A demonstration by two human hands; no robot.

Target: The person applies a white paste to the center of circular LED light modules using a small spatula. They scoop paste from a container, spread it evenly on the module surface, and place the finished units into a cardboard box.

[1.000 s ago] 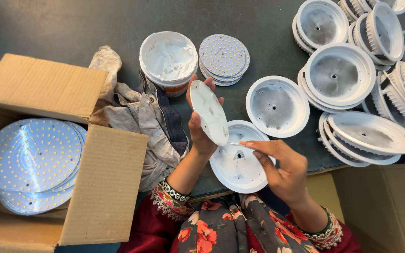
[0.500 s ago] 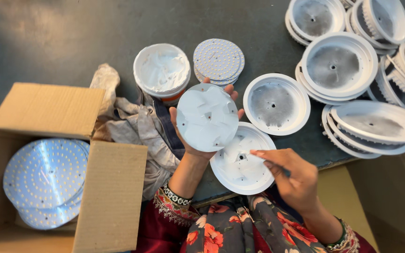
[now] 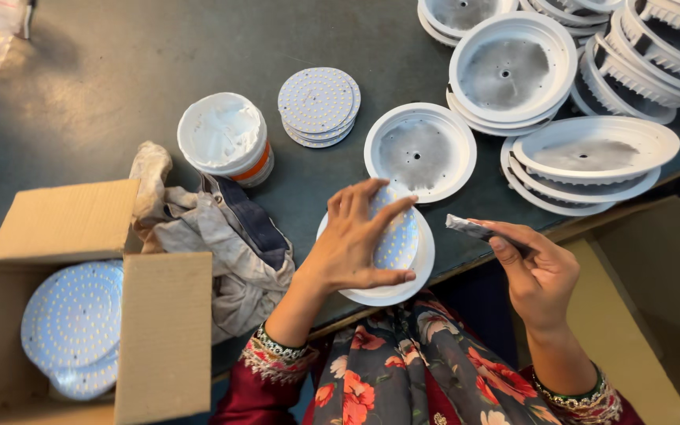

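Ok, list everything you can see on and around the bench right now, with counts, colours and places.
LED disc: one, white dotted, under the left hand, seated in a white housing at the bench's near edge.
Loose disc stack: one stack, white, bench centre.
Open tub: one, white with an orange band, left of that stack.
Empty housings: many, white with grey insides, centre to far right, mostly stacked.
Rag: one, grey, beside the box.
Cardboard box: one, brown, near left, holding larger discs.
Left hand: flat on the disc.
Right hand: grip on a small grey applicator.
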